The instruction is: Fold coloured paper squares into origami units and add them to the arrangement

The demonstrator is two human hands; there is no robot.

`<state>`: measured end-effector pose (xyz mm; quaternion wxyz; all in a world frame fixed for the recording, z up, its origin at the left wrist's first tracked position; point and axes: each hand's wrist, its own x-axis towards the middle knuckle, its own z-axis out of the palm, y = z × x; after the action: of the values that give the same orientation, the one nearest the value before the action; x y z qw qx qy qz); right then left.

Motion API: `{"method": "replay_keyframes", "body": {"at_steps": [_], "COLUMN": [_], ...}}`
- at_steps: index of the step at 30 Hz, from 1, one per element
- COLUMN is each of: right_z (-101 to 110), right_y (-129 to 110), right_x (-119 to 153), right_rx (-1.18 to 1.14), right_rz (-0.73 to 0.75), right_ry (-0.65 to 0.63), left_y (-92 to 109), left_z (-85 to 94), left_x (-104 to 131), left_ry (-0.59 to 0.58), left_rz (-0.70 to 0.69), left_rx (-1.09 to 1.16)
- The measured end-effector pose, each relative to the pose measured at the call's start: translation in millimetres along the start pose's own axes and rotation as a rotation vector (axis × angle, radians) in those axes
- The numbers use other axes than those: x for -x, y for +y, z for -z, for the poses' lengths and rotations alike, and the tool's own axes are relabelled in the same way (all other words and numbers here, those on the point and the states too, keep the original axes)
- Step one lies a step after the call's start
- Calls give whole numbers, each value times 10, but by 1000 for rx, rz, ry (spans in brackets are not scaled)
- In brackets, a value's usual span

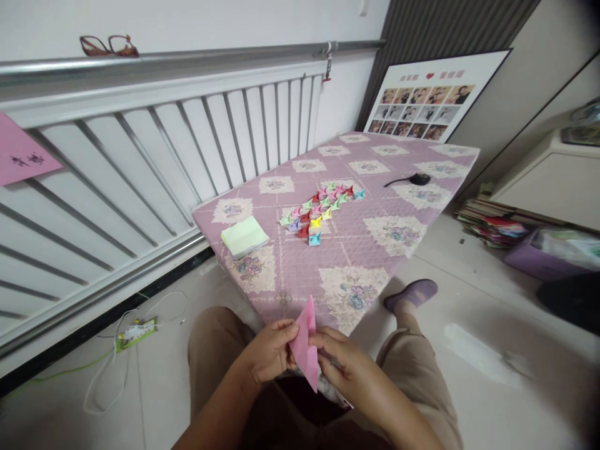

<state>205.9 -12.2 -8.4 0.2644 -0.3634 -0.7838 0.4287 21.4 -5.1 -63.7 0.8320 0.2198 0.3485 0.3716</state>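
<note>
A pink sheet of origami paper point(305, 350), partly folded to a pointed shape, is held upright between both hands at the table's near edge. My left hand point(270, 350) pinches its left side, thumb in front. On the other side my right hand point(344, 357) grips the right edge between thumb and fingers; some fingertips are hidden behind the paper. Beyond them, several small folded paper figures point(315, 222) in red, pink, green, yellow and blue stand in rows on the table. To their left lies a stack of pale green paper sheets point(245, 236).
A floral purple cloth covers the table point(300, 275). A black object with a thin handle point(420, 179) lies at the far right. Beside the table are a radiator point(197, 137), with glasses point(109, 45) on the pipe above, and a power strip point(137, 333) with cables on the floor.
</note>
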Motion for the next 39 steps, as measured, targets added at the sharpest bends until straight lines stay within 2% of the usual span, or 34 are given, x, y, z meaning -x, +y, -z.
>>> {"method": "replay_keyframes", "body": {"at_steps": [5,11,13,18,20,23,25,27,32,39], "right_z": [-8,-4,1,27,45,81,108,133,166,157], "right_y": [1,35,36,19,7,-21,-47,-73,-102,-54], "right_x": [-32,-14,-7,0,3,15,26,37,61,99], "right_rx": [80,88,82,29,-11,-76,-115,-146,-204,-203], "right_rz": [56,71,53,32,22,-1,-28,-62,-106,-141], "right_ry": [37,55,57,39,11,-30,-50,-58,-56,-68], "left_y": [-29,0,8,56,123,252,323,365,380,383], "left_z": [-22,-119,-147,-189,-219,-279,-313,-333,-336,-332], "left_x": [7,17,10,39,94,188,232,251,240,232], "left_ry": [16,35,66,170,129,-59,-162,-217,-241,-225], "left_rz": [0,-64,-138,-436,-536,-676,-704,-707,-694,-682], "left_rx": [6,-174,-311,-735,-916,-1153,-1251,-1302,-1367,-1349]}}
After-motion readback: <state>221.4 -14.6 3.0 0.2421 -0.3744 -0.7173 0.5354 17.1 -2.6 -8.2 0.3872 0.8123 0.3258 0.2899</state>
